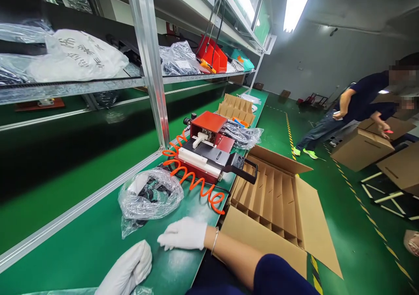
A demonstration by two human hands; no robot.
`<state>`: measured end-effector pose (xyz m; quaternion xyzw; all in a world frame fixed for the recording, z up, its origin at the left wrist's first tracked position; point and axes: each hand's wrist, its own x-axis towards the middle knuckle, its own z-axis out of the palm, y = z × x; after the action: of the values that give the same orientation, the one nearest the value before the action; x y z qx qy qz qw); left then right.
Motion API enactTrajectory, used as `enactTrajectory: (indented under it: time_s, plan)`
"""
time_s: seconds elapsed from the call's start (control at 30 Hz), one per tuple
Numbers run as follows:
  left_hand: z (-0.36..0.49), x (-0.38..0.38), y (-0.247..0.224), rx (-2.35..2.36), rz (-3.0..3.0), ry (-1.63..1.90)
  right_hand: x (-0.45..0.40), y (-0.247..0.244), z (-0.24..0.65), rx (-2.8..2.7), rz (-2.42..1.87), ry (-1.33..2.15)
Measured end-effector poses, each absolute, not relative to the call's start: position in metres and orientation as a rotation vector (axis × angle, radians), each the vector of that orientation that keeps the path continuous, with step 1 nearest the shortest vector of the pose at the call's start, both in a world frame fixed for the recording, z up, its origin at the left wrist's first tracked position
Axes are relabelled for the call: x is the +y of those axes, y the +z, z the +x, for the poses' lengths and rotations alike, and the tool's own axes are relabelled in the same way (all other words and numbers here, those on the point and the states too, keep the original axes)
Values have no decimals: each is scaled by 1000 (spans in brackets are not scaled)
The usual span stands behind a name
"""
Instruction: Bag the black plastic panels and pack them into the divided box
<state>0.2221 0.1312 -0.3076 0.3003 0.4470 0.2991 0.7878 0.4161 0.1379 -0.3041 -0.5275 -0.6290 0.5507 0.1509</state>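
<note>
My left hand point(129, 266), in a white glove, is closed at the bottom of the view above the green bench point(81, 242). Its fingers curl inward, and whatever they hold, if anything, is hidden. Beside it, my right hand point(185, 234), also gloved, lies low over the bench with its fingers stretched out to the left and nothing visible in them. Just beyond both hands sits a clear plastic bag point(150, 194) of small black parts. Farther along stands a red machine point(209, 122) with a black handled part point(225, 157) lying on it.
An orange coiled hose point(196, 186) trails from the machine onto the bench. An open carton point(317, 216) with cardboard dividers point(271, 190) stands at the right edge. A metal post point(147, 59) and a shelf with bags rise behind. Across the aisle, people point(360, 98) bend by cartons.
</note>
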Motion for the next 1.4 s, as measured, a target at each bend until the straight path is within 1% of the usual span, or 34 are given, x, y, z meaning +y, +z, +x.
enactTrajectory:
  time_s: [0.1,0.27,0.43,0.63,0.87,1.13,1.4]
  plan:
    - [222,131,-311,919,489,657,143,-325,392,-2110,-1638,1294]
    - [213,136,-320,993,253,679,146,-325,376,-2381,-1746,759]
    - [210,139,-329,967,297,691,146,-333,375,-2506,-1719,499]
    - [211,140,-332,1004,359,714,149,-339,375,-2520,-1697,493]
    - [212,140,-329,967,187,704,151,-338,375,-2523,-1759,482]
    - [213,140,-328,928,191,712,152,-340,376,-2509,-1733,563]
    - [211,141,-331,940,251,707,152,-346,373,-2512,-1705,423]
